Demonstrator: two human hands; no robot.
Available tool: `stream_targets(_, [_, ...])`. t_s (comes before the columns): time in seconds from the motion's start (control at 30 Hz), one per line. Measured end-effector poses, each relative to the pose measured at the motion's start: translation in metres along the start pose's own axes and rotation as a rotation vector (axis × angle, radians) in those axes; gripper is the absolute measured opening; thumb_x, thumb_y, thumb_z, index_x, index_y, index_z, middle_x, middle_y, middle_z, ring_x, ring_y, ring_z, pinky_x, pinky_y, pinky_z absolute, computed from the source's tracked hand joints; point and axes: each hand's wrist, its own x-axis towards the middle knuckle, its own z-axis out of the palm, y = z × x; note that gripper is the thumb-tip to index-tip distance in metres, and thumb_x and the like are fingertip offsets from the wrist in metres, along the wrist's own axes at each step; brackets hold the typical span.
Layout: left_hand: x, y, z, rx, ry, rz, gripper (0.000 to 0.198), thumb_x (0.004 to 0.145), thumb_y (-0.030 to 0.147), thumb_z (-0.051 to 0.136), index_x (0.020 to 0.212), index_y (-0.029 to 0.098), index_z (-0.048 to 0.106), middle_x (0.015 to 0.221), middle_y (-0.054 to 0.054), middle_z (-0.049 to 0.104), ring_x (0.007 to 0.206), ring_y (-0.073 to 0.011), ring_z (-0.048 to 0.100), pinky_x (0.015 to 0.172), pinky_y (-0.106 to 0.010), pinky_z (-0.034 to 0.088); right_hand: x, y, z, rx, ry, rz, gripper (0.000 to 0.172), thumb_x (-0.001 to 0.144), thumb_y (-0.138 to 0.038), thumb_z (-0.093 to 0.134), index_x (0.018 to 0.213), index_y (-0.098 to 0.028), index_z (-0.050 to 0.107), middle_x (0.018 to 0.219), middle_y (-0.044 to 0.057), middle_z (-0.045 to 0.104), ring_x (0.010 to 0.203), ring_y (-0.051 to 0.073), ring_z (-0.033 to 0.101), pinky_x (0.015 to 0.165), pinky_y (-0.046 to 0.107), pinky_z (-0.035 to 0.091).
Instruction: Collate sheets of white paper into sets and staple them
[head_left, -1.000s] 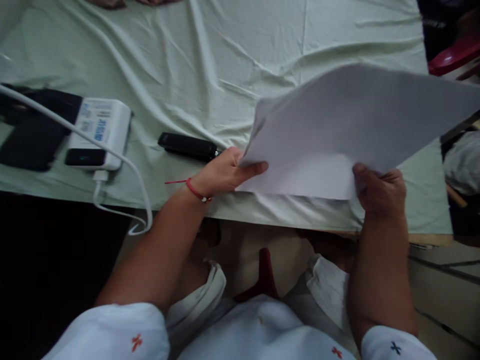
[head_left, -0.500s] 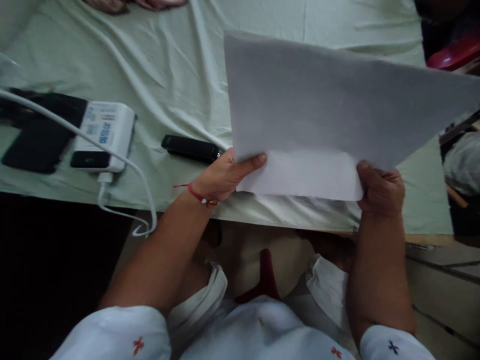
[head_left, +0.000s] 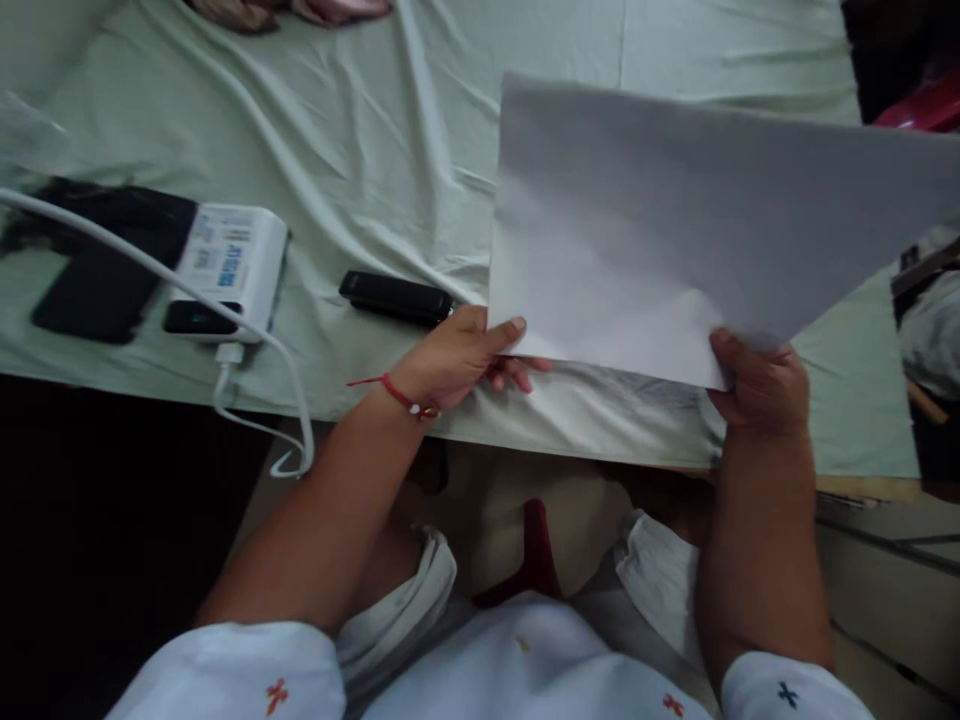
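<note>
Both hands hold a large blank sheet of paper (head_left: 637, 220), tilted above the cloth near the table's front edge. At its lower left corner, my left hand (head_left: 469, 355) pinches it with the thumb on top and the fingers underneath, some fingertips showing below the edge. My right hand (head_left: 761, 385) grips the lower right part, thumb on top and fingers mostly hidden behind. Close beside my left hand, partly covered by it, lies a black stapler-like object (head_left: 396, 298).
A white power bank (head_left: 262, 255) with a white cable (head_left: 277, 345) lies on the left of the pale green cloth (head_left: 360, 130). Left of it is a black phone-like slab (head_left: 90, 285). Crumpled fabric (head_left: 337, 8) sits at the back. A red object (head_left: 926, 105) is at the far right.
The paper's left edge has shifted right and its lower edge has risen, baring fingertips of my left hand. The whole view has moved slightly. Both hands keep hold of the sheet.
</note>
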Motion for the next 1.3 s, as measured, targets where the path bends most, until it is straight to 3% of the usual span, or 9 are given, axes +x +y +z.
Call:
stream_targets(0.13, [-0.007,0.008,-0.009,0.067,-0.051,-0.050,0.052,0.085,0.063,0.084,0.072,0.017,0.064,0.068,-0.010,0.075,0.041,-0.0070,0.049,0.039,-0.020,0.032,-0.003,-0.003,-0.004,-0.277,-0.158,0.085,0.026,0.069,-0.031,0.095,0.065,-0.019,0.073,0.059,0.000,0.067,0.046,0.012,0.057,0.040,0.022,0.049])
stream_targets(0.23, [-0.015,0.015,-0.014,0.087,-0.039,-0.043,0.052,0.085,0.061,0.085,0.065,0.019,0.060,0.058,-0.005,0.066,0.041,-0.0063,0.039,0.038,-0.022,0.028,-0.009,-0.011,-0.007,-0.371,-0.240,0.141,0.039,0.074,-0.036,0.093,0.054,-0.020,0.063,0.046,-0.003,0.053,0.034,0.010,0.044,0.027,0.022,0.036])
stream_targets(0.43, [-0.024,0.018,-0.016,0.048,-0.002,-0.059,0.053,0.080,0.060,0.088,0.063,0.021,0.057,0.052,0.000,0.054,0.044,-0.0070,0.038,0.041,-0.022,0.029,-0.017,-0.028,0.002,-0.330,-0.229,0.203,0.053,0.052,-0.045,0.103,0.045,-0.022,0.056,0.042,-0.004,0.047,0.029,0.009,0.038,0.022,0.021,0.030])
stream_targets(0.7, [-0.032,0.024,-0.018,0.064,0.031,0.036,0.043,0.075,0.049,0.095,0.078,0.018,0.066,0.059,-0.001,0.067,0.042,-0.0049,0.040,0.039,-0.023,0.023,-0.007,-0.020,-0.003,-0.253,-0.143,0.189,0.051,0.056,-0.039,0.104,0.052,-0.021,0.057,0.042,-0.006,0.045,0.026,0.006,0.032,0.021,0.016,0.018])
stream_targets(0.77, [-0.035,0.027,-0.020,0.062,0.116,0.081,0.039,0.075,0.047,0.095,0.080,0.019,0.068,0.061,0.000,0.070,0.043,-0.0052,0.040,0.040,-0.025,0.024,-0.006,-0.019,-0.004,-0.209,-0.122,0.190,0.050,0.054,-0.037,0.105,0.055,-0.020,0.057,0.043,-0.007,0.046,0.026,0.004,0.030,0.022,0.015,0.018])
stream_targets(0.93, [-0.039,0.030,-0.024,0.055,0.470,0.277,0.011,0.088,0.029,0.081,0.087,0.023,0.072,0.065,0.007,0.072,0.048,-0.0061,0.043,0.049,-0.028,0.029,-0.007,-0.025,0.005,-0.179,-0.047,0.262,0.059,0.039,-0.032,0.108,0.053,-0.020,0.053,0.043,-0.008,0.042,0.028,0.003,0.029,0.022,0.013,0.016])
stream_targets(1.1, [-0.035,0.021,-0.035,0.238,0.860,0.492,0.008,0.103,0.028,0.065,0.097,0.023,0.064,0.071,0.012,0.068,0.061,-0.0054,0.053,0.064,-0.026,0.040,-0.011,-0.024,0.011,-0.240,-0.128,0.286,0.056,0.046,-0.038,0.107,0.055,-0.020,0.055,0.043,-0.007,0.043,0.028,0.003,0.029,0.022,0.013,0.018])
stream_targets(1.2, [-0.032,0.013,-0.047,0.502,0.949,0.540,0.015,0.108,0.034,0.058,0.110,0.022,0.067,0.095,0.006,0.075,0.093,-0.0121,0.069,0.088,-0.031,0.051,-0.013,-0.021,0.016,-0.276,-0.148,0.304,0.052,0.051,-0.039,0.105,0.056,-0.020,0.057,0.044,-0.006,0.047,0.029,0.004,0.033,0.022,0.014,0.019])
stream_targets(1.3, [-0.026,0.007,-0.059,0.716,0.910,0.522,0.023,0.106,0.038,0.058,0.115,0.024,0.073,0.125,-0.001,0.079,0.132,-0.0257,0.064,0.116,-0.043,0.046,-0.013,-0.018,0.023,-0.305,-0.160,0.319,0.047,0.053,-0.039,0.102,0.056,-0.020,0.059,0.045,-0.005,0.048,0.030,0.005,0.035,0.022,0.014,0.019])
